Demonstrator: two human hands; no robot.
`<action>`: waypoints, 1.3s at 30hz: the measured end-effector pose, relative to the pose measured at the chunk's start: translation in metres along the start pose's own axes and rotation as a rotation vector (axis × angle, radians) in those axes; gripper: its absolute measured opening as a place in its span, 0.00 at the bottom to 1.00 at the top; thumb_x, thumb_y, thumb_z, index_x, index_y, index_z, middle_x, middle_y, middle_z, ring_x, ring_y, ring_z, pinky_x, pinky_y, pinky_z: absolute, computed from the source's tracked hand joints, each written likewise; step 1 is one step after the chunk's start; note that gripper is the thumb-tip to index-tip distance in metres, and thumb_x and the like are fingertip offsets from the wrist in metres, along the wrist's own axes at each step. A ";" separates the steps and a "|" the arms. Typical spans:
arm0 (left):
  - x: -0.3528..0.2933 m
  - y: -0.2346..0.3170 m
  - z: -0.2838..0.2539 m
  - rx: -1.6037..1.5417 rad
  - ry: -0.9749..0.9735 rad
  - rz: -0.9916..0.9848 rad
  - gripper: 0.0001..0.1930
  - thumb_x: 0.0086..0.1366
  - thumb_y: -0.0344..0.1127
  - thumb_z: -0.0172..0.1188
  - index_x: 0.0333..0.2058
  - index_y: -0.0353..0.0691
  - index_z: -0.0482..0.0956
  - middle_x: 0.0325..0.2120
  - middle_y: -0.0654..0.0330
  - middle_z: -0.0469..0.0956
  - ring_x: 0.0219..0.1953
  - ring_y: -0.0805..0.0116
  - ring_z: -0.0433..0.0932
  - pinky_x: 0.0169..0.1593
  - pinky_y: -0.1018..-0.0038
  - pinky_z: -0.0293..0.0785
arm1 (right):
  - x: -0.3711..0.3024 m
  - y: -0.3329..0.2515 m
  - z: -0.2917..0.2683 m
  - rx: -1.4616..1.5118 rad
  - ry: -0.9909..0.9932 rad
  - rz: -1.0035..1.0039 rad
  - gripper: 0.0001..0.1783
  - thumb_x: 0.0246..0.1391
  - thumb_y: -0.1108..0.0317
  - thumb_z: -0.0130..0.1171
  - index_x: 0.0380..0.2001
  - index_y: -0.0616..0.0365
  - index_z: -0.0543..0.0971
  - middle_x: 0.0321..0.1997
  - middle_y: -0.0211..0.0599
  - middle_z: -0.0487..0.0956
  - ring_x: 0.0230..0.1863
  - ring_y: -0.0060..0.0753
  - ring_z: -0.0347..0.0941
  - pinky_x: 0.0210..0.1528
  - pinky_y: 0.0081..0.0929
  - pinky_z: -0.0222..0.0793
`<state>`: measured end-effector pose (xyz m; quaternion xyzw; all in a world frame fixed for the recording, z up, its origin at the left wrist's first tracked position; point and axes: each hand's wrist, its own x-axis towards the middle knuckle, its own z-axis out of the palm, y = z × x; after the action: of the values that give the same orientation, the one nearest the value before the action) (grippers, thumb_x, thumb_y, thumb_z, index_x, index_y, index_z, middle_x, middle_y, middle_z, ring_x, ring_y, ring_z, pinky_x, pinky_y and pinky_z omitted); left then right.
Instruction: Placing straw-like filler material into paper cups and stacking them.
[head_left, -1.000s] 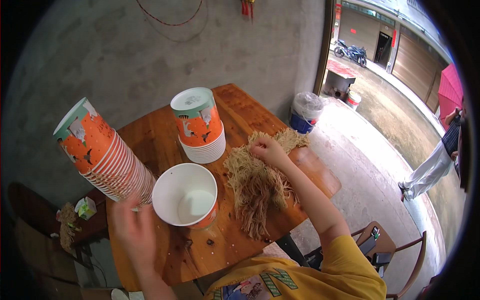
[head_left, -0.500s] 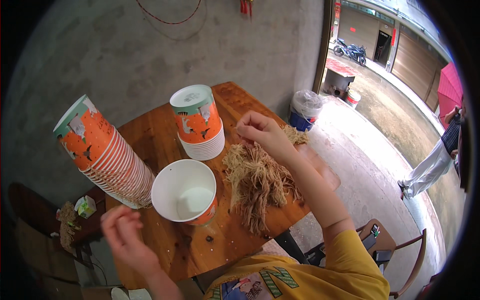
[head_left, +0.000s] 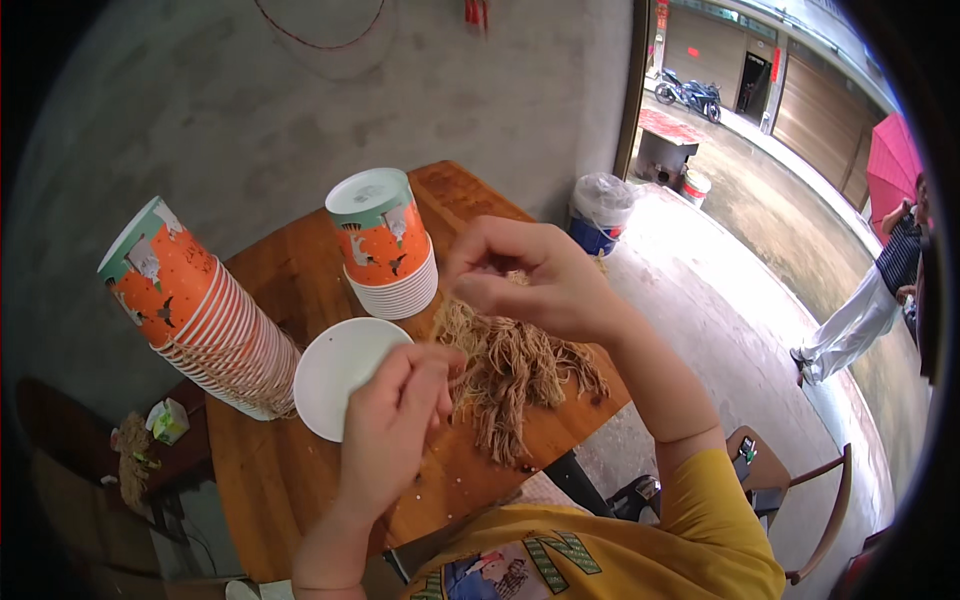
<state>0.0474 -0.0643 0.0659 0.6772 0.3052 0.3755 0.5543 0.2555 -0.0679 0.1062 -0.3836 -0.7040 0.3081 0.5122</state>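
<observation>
My left hand (head_left: 395,420) is raised over the near right side of an open white paper tub (head_left: 330,375), partly covering it. Its fingers are curled with the tips together. Higher and to the right, my right hand (head_left: 535,280) hovers above a heap of tan, dried stringy strands (head_left: 515,380), thumb and forefinger pinched. Anything in either hand is too small or hidden to make out. Behind the open tub stands a short nested stack of orange and green paper tubs (head_left: 385,245), upside down. A taller stack (head_left: 210,300) leans at the left.
All this sits on a brown wooden table (head_left: 260,500) with small crumbs near its front edge. Beyond its right side stand a blue bin (head_left: 597,232) with a plastic liner and a wooden chair (head_left: 830,515). A person (head_left: 880,270) with a pink umbrella stands at the doorway.
My left hand has moved right and up, from beside the tub to over it. My right hand has come slightly nearer, staying above the strands. The view has shifted slightly.
</observation>
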 end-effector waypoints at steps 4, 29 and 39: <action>-0.035 -0.053 -0.004 0.043 -0.072 -0.089 0.12 0.74 0.37 0.48 0.44 0.36 0.77 0.20 0.69 0.71 0.22 0.83 0.67 0.27 0.84 0.64 | -0.032 0.039 -0.015 -0.199 0.045 0.142 0.05 0.56 0.70 0.58 0.30 0.59 0.75 0.26 0.21 0.70 0.29 0.13 0.63 0.33 0.17 0.62; -0.075 -0.091 -0.029 0.336 -0.045 -0.298 0.14 0.73 0.40 0.48 0.33 0.35 0.75 0.20 0.63 0.76 0.23 0.76 0.74 0.29 0.77 0.70 | -0.107 0.092 0.121 -0.004 -0.159 0.127 0.08 0.57 0.69 0.61 0.37 0.60 0.75 0.33 0.40 0.77 0.34 0.44 0.77 0.37 0.34 0.74; -0.078 -0.100 -0.039 -0.033 0.024 -0.386 0.08 0.73 0.35 0.50 0.37 0.36 0.71 0.24 0.66 0.74 0.28 0.79 0.71 0.34 0.79 0.70 | -0.100 0.093 0.131 -0.046 -0.092 0.072 0.06 0.55 0.71 0.63 0.33 0.58 0.76 0.28 0.32 0.75 0.27 0.27 0.73 0.29 0.24 0.68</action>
<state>-0.0273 -0.0889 -0.0416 0.5925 0.4297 0.2750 0.6234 0.1691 -0.1108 -0.0571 -0.4059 -0.7193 0.3273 0.4590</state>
